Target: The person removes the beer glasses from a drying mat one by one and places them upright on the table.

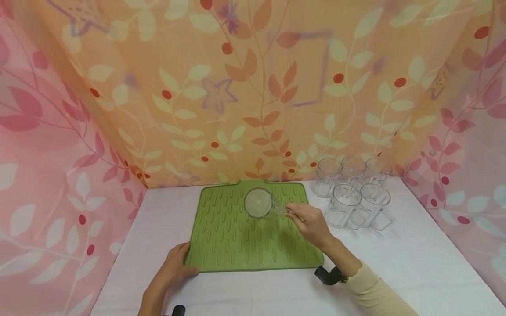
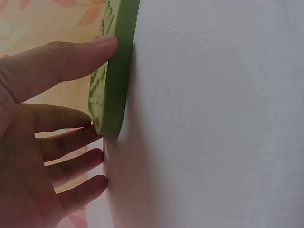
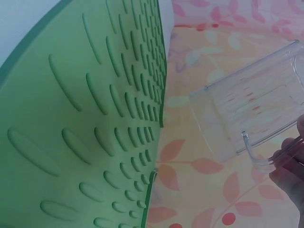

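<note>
A clear mug (image 1: 258,203) is held above the green ridged mat (image 1: 253,245). My right hand (image 1: 308,223) grips it by the handle. In the right wrist view, the mug (image 3: 251,102) is apart from the mat's surface, with the fingers around its handle. One round end shows in the head view; I cannot tell whether it is rim or base. My left hand (image 1: 174,265) is at the mat's front left corner. In the left wrist view, the thumb (image 2: 71,57) lies on the mat's edge (image 2: 118,71), and the other fingers are spread beside the corner.
Several clear mugs (image 1: 346,195) stand grouped on the white tabletop (image 1: 276,294), right of the mat. Patterned cloth (image 1: 257,87) rises behind the table and along both sides. A black wrist mount (image 1: 330,275) sits by the right forearm.
</note>
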Demonstrator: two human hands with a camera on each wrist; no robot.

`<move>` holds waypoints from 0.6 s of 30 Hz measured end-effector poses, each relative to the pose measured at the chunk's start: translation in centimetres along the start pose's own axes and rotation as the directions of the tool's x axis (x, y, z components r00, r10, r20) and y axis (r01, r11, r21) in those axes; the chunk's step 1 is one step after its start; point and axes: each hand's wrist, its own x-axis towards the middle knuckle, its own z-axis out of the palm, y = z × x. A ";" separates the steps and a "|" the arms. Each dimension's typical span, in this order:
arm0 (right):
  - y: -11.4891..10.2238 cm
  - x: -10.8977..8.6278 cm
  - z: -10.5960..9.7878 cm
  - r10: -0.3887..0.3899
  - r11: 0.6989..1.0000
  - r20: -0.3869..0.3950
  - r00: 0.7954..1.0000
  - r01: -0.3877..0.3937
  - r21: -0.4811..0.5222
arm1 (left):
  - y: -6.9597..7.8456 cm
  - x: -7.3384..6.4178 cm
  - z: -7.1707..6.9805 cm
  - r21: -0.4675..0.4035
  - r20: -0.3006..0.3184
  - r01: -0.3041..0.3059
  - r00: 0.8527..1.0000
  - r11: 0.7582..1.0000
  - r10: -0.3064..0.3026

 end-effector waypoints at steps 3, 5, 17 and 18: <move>-0.1 0.0 -0.1 -0.023 1.000 -0.002 1.000 0.023 -0.021 | 0.0 -0.1 0.0 0.002 -0.003 -0.006 1.000 1.000 0.006; -0.2 0.0 -0.1 -0.038 0.999 -0.001 0.999 0.038 -0.035 | -0.1 -0.1 0.0 0.003 -0.005 -0.010 1.000 1.000 0.010; -0.2 -0.2 -0.1 -0.177 0.978 -0.022 0.984 0.173 -0.113 | 0.5 0.2 -0.8 -0.018 0.015 -0.027 1.000 0.999 0.027; -0.2 -0.2 -0.1 -0.193 0.975 -0.024 0.981 0.189 -0.120 | 0.6 0.3 -1.0 -0.030 0.012 -0.029 0.999 0.999 0.030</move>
